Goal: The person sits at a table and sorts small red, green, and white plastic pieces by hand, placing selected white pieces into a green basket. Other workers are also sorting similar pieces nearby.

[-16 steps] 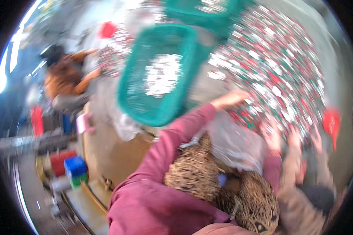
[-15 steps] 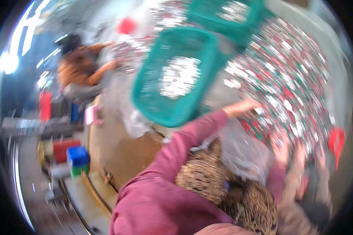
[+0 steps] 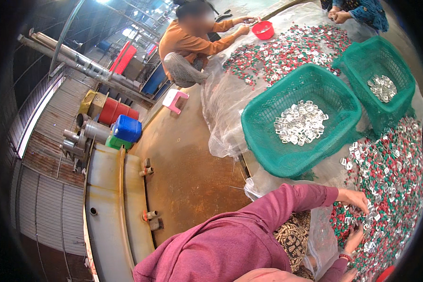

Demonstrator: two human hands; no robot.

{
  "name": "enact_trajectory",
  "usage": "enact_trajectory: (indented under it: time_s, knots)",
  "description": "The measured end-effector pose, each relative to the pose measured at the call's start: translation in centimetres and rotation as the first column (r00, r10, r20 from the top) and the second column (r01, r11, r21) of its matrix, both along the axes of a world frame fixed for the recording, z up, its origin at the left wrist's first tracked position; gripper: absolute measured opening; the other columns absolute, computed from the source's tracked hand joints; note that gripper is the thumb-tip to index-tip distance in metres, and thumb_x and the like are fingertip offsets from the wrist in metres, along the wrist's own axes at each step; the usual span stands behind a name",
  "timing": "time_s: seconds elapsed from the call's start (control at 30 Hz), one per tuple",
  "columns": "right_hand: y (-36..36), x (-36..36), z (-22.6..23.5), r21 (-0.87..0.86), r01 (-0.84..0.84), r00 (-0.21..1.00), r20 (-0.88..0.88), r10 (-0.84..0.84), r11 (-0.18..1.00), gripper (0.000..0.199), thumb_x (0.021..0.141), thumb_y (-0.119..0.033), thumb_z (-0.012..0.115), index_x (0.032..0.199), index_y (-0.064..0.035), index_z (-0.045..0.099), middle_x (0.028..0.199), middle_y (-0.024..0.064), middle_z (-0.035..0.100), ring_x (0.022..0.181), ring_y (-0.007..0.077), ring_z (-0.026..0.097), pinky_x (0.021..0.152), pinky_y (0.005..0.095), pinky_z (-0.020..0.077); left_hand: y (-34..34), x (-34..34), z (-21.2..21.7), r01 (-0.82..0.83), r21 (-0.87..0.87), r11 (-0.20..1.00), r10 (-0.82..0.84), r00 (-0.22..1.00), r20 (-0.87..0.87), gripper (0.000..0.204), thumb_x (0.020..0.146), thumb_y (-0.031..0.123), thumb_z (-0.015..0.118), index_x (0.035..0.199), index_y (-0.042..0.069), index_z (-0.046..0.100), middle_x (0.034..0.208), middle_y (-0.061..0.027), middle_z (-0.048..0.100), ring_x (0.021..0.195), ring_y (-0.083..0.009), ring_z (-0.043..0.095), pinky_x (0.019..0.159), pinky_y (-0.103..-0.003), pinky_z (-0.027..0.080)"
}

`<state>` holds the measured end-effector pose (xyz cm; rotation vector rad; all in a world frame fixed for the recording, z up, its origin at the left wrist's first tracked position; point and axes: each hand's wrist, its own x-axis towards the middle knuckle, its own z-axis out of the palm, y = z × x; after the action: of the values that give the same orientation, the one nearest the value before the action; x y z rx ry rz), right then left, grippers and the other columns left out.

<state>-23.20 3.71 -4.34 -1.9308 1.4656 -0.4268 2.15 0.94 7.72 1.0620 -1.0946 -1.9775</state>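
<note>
Both my hands are low over a wide pile of small red and green pieces (image 3: 385,176) mixed with silvery metal buckles (image 3: 362,152). My left hand (image 3: 355,198) reaches into the near edge of the pile, fingers bent down and drawn together beside a buckle. Just below it, my right hand (image 3: 354,239), with a red band at the wrist, is curled among the pieces, its fingers close to the left fingertips. What either hand pinches is too small to make out. A green mesh-lined basket (image 3: 263,157) left of the pile holds a heap of silvery buckles (image 3: 301,122).
A second green basket (image 3: 350,58) with fewer buckles stands behind. Translucent sheeting (image 3: 223,134) lies under the pieces. Across from me a person in orange (image 3: 192,40) squats by a red bowl (image 3: 263,30); another person's blue sleeve (image 3: 369,14) shows far right. A pink-white stool (image 3: 175,99) stands left.
The view has swung, so baskets and pile sit farther right and the picture is sharper. My left hand has come from the pile's left edge to close beside my right hand.
</note>
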Motion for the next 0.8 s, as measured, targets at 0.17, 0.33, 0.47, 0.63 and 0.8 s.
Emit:
enact_trajectory:
  time_s: [0.17,0.33,0.47,0.63,0.8]
  knots:
    - [2.7,2.3,-0.2,-0.094,-0.207,0.977,-0.07,0.201,0.974,0.025,0.077,0.0,0.059,0.101,0.0053,0.061,0.087,0.0246,0.063,0.08,0.04,0.06,0.072,0.0406,0.0461,0.8,-1.9,-8.3,0.064,-0.312,0.948,0.124,0.828,0.546,0.03,0.076,0.029,0.067,0.078,0.0,0.058,0.068,-0.01,0.062,0.064,-0.0222,0.062,0.052,-0.037,0.044]
    - [3.1,2.3,0.7,0.248,0.082,0.953,0.263,-0.148,0.965,0.015,0.082,-0.009,0.06,0.093,0.0009,0.061,0.067,0.0084,0.06,0.05,0.0187,0.054,0.045,0.0304,0.0381,3.5,-1.7,-8.9,0.48,-0.41,0.776,0.2,0.429,0.881,0.039,0.07,0.03,0.071,0.084,-0.004,0.058,0.079,-0.0158,0.063,0.078,-0.0328,0.063,0.066,-0.045,0.048]
    - [3.9,5.1,5.9,0.73,0.172,0.651,0.42,-0.632,0.662,0.014,0.087,-0.024,0.059,0.085,-0.0112,0.055,0.054,-0.0049,0.044,0.035,0.0026,0.037,0.029,0.0179,0.0189,5.5,-2.4,-10.6,0.63,-0.329,0.703,0.114,0.357,0.927,0.026,0.068,0.022,0.068,0.078,-0.002,0.064,0.082,-0.0167,0.063,0.08,-0.0333,0.063,0.065,-0.044,0.05]
    - [3.7,4.4,7.8,0.776,0.106,0.52,0.489,-0.7,0.621,0.016,0.089,-0.028,0.056,0.088,-0.0129,0.05,0.056,-0.0025,0.045,0.036,0.0048,0.039,0.028,0.0169,0.0196,4.0,-2.7,-9.0,0.457,-0.305,0.836,0.022,0.527,0.85,0.024,0.072,0.021,0.059,0.074,-0.003,0.063,0.074,-0.0197,0.063,0.069,-0.0344,0.063,0.062,-0.042,0.05]
    - [4.0,4.5,9.3,0.773,0.105,0.511,0.498,-0.7,0.626,0.015,0.089,-0.024,0.053,0.098,-0.0119,0.052,0.057,-0.0018,0.044,0.037,0.0052,0.037,0.03,0.0174,0.0204,2.2,-1.1,-4.0,0.135,-0.152,0.979,-0.077,0.938,0.338,0.027,0.078,0.022,0.052,0.075,-0.003,0.061,0.072,-0.0153,0.064,0.06,-0.027,0.064,0.051,-0.038,0.051]
